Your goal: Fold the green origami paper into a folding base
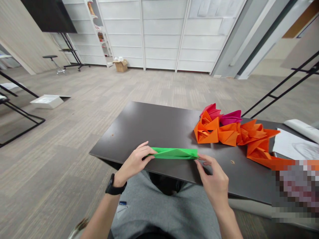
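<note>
A folded green paper (174, 153) lies as a long narrow strip near the front edge of the dark table (154, 126). My left hand (136, 162) pinches the strip's left end with its fingers closed on it. My right hand (215, 182) holds the right end with its fingertips pressed against the paper. A black watch sits on my left wrist.
Several folded orange paper pieces (236, 134) and pink ones (224, 114) lie in a row at the table's right. White sheets (291, 144) lie at the far right. A white box (47, 101) and a cardboard box (121, 65) stand on the floor beyond.
</note>
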`<state>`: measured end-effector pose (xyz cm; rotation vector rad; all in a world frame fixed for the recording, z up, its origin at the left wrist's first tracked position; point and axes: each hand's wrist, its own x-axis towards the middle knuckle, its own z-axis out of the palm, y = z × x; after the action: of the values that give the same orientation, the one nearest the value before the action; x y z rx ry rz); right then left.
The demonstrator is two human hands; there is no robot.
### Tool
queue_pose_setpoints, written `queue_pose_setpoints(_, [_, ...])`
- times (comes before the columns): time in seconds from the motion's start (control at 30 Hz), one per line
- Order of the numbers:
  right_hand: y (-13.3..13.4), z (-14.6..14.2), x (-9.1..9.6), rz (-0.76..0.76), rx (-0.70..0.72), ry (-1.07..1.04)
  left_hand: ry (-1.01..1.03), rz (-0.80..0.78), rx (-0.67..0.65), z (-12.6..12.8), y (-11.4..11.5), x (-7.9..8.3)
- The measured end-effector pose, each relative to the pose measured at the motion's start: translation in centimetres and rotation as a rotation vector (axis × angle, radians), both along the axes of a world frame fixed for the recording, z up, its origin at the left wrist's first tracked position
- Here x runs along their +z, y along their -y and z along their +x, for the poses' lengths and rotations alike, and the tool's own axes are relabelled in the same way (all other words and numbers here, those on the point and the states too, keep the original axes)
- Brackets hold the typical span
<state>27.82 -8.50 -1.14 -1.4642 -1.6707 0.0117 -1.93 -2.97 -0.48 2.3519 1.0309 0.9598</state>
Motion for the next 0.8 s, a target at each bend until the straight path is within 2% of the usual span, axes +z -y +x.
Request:
queue_pose_setpoints(0.37, [-0.36, -0.15, -0.05, -0.026, 0.082, 0.099, 0.008, -0.019, -0.004, -0.13, -0.07, 0.26])
queue_pose_setpoints(0.57, [-0.40, 0.18, -0.44, -0.090, 0.111, 0.043, 0.006, -0.038, 0.040, 0.05, -0.12, -0.07])
queue_pose_setpoints(0.7, [-0.54, 0.25, -0.46, -0.105, 0.132, 0.018, 0.032, -0.013, 0.130, 0.27, 0.17, 0.21])
queue_pose_setpoints(0.8, [-0.60, 0.24, -0.42, -0.121, 0.133, 0.006, 0.076, 0.067, 0.299, 0.42, 0.86, 0.41])
